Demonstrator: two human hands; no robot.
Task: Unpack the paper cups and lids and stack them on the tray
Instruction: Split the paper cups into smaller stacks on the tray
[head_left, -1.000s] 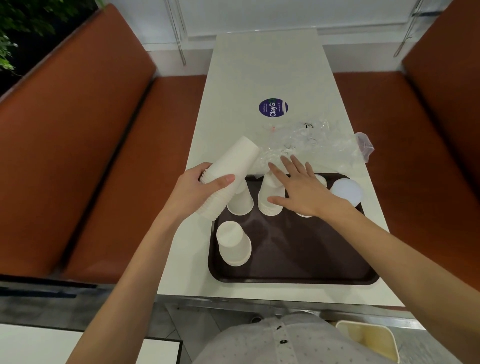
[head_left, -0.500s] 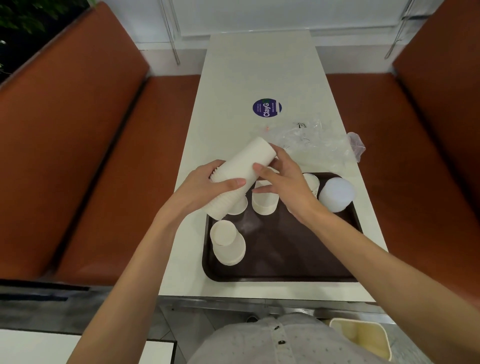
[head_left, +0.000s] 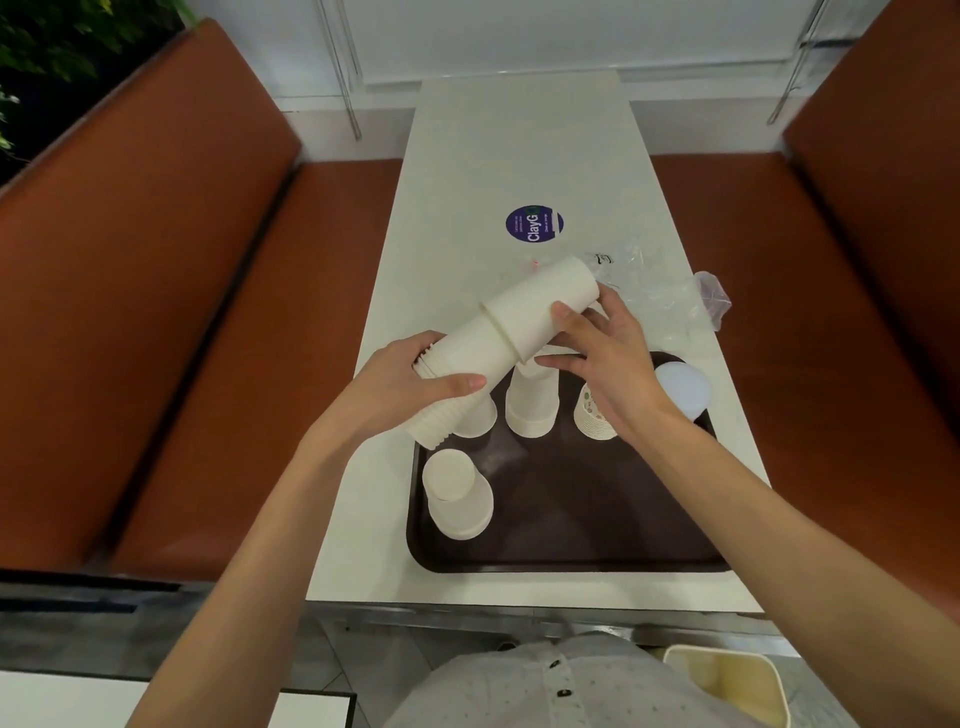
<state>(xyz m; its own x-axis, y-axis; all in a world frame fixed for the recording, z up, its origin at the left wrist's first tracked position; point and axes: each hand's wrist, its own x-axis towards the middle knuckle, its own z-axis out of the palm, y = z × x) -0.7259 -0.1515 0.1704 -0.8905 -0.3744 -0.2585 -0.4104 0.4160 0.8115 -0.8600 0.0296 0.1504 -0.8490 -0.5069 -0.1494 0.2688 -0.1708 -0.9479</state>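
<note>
Tray (head_left: 571, 564) at 6 o'clock by the table (head_left: 519, 156) edge, short cup stack (head_left: 460, 493) rim-down at its 8 o'clock corner, probably for steadiness. Above it, left hand (head_left: 410, 384) wrapped round the long nested cups (head_left: 467, 358), slanted over the 10 o'clock corner; right hand (head_left: 608, 358) gripping the upper batch (head_left: 540, 306), apparently to slide it free. Beyond: more stacks (head_left: 532, 405), lids (head_left: 683, 389) at 2 o'clock, crumpled plastic wrap (head_left: 660, 291) off-tray at 1 o'clock.

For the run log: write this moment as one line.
left hand: grips cup stack | right hand: grips end cup, partly slid off | tray: more cups, lids | table: plastic wrapper
</note>
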